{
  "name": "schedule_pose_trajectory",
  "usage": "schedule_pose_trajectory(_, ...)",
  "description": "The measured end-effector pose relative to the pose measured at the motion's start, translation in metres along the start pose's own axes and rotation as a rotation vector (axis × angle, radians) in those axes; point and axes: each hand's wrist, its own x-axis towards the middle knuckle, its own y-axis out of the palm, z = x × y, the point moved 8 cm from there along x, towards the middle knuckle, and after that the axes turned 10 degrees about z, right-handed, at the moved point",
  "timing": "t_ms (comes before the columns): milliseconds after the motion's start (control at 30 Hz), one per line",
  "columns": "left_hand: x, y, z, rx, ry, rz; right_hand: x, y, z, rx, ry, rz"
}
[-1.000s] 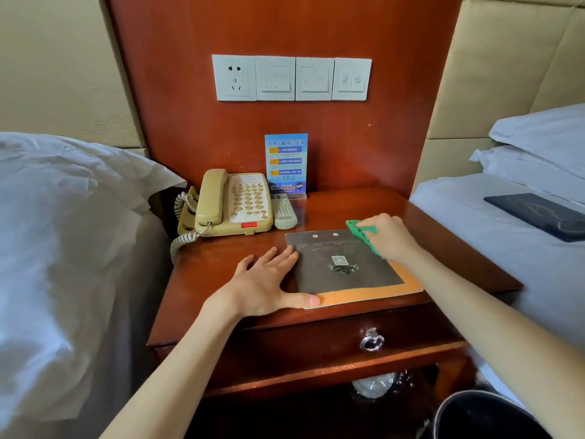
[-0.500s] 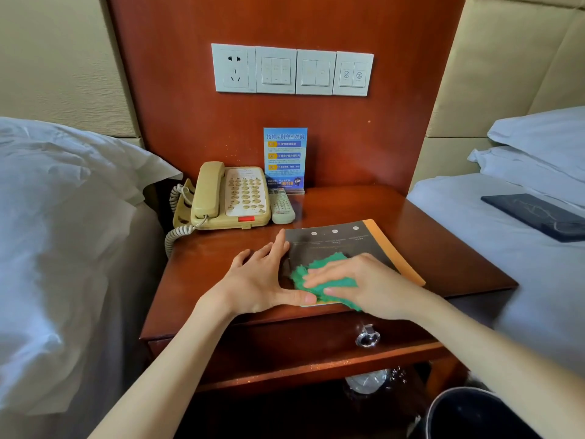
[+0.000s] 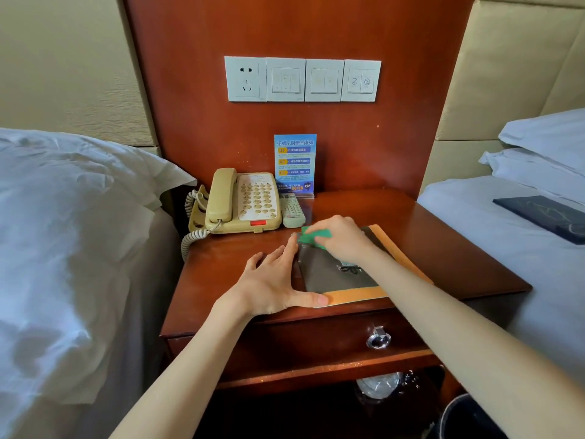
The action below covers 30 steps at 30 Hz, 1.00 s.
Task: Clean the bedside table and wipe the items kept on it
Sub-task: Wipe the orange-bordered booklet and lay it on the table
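A dark grey folder with an orange border [image 3: 329,275] lies flat on the wooden bedside table [image 3: 443,248]. My left hand [image 3: 275,280] rests flat with spread fingers on the folder's left edge, thumb along its front edge. My right hand [image 3: 343,237] presses a green cloth [image 3: 311,237] onto the folder's far left corner, fingers bent over it. Behind stand a beige telephone [image 3: 243,201], a small remote control [image 3: 292,209] and a blue card in a clear stand [image 3: 295,163].
White beds flank the table, the left one [image 3: 69,248] with a rumpled duvet, the right one [image 3: 506,248] carrying a dark booklet [image 3: 547,217]. A drawer with a ring pull [image 3: 378,339] sits below the top. A black bin [image 3: 468,419] stands at the lower right.
My right hand swept the green cloth from the folder's far right corner down to its front edge, then back up to the far left corner. My left hand stayed on the folder's left edge.
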Motion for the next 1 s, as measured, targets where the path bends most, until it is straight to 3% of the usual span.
schedule_pose_trajectory(333,0.002,-0.001,0.001,-0.045,0.014,-0.033,-0.074,0.019,0.039,0.161,-0.272,0.212)
schedule_pose_trajectory(567,0.001,0.004,0.004,0.047,0.030,0.019,-0.119,-0.007,-0.006,0.176,-0.240,0.195)
schedule_pose_trajectory(767,0.000,0.005,0.002,0.084,0.042,0.028,-0.131,-0.038,-0.057,0.146,-0.176,0.034)
schedule_pose_trajectory(1000,-0.013,0.004,-0.017,0.099,0.224,-0.036,-0.119,-0.077,-0.137,-0.038,0.110,-0.245)
